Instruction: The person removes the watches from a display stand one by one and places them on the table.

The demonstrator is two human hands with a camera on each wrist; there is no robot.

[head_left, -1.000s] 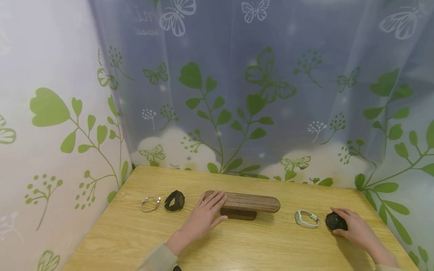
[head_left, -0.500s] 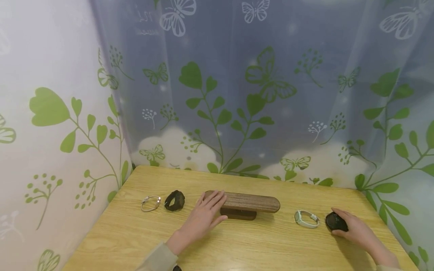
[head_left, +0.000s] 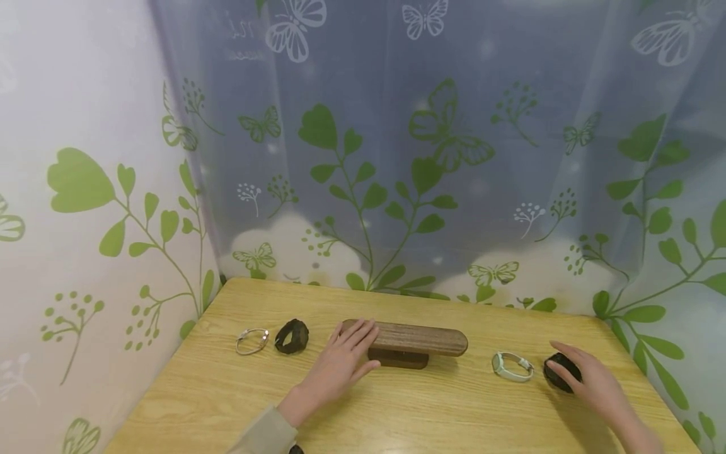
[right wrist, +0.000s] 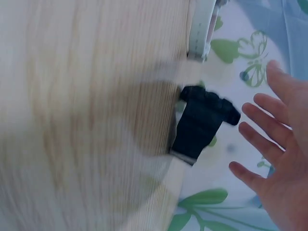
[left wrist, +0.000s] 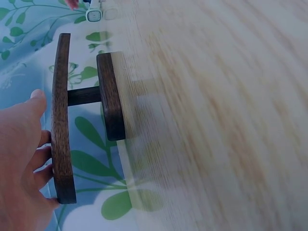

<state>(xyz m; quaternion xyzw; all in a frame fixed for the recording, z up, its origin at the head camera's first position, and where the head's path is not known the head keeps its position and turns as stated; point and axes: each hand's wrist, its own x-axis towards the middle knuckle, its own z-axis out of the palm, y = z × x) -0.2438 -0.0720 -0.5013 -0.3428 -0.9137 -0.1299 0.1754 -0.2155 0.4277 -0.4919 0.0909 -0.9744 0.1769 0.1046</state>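
A dark wooden T-shaped stand (head_left: 425,338) stands on the table, its long bar raised on a post over a small base. My left hand (head_left: 337,362) lies on the bar's left end with straight fingers; in the left wrist view those fingers touch the bar (left wrist: 61,120). At the right sits a black watch (head_left: 558,372) on the tabletop. My right hand (head_left: 595,384) hovers just beside it, and the right wrist view shows the fingers (right wrist: 264,125) spread and apart from the watch (right wrist: 197,125). A pale green watch (head_left: 513,367) lies left of the black one.
Left of the stand are a second black watch (head_left: 292,336) and a thin silvery bracelet-like piece (head_left: 252,340). Curtains (head_left: 397,189) printed with leaves and butterflies surround the wooden table (head_left: 227,410) at the back and both sides.
My right hand has loosened from the black watch, its fingers lifting and spreading while the watch stays on the table. My left hand has kept its place on the stand.
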